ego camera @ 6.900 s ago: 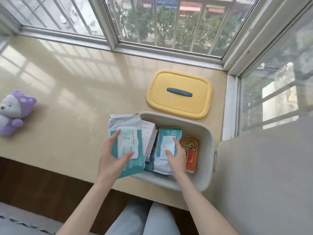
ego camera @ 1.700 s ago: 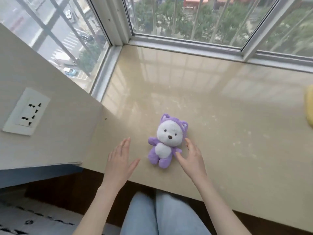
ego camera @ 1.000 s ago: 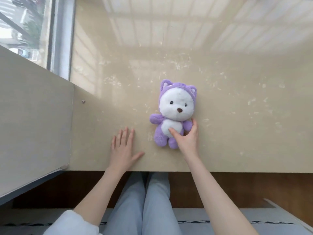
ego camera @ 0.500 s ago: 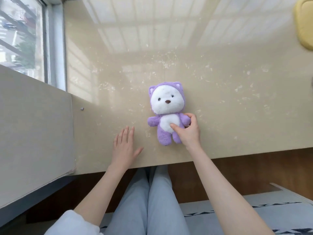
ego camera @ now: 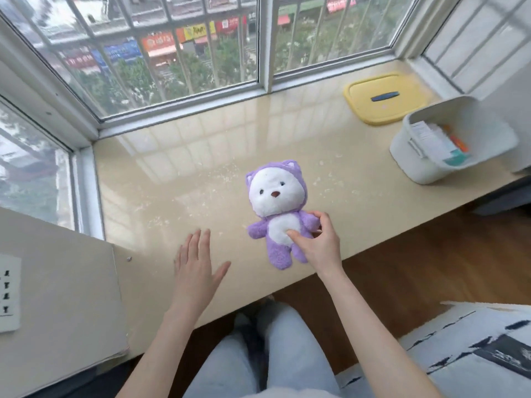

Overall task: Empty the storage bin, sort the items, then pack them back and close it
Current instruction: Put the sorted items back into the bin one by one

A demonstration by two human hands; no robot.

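A purple and white plush bear [ego camera: 277, 202] is raised off the beige windowsill [ego camera: 184, 179] near its front edge, facing me. My right hand [ego camera: 317, 245] pinches its belly and one arm. To the left, my left hand [ego camera: 195, 268] hovers flat over the sill with fingers spread and nothing in it. At the far right stands the white storage bin [ego camera: 431, 165], open, with boxes and packets inside. Its yellow lid [ego camera: 385, 96] with a dark blue handle lies flat behind it.
Barred windows run along the back and left of the windowsill. A beige wall panel with a socket [ego camera: 8, 294] juts in at the lower left. My knees in light jeans [ego camera: 258, 354] are below the sill edge, and a patterned rug [ego camera: 474, 346] lies at the lower right.
My right hand has closed on the bear and lifted it from the sill. The view has swung up and right, bringing the bin and lid into sight. My left hand stays spread.
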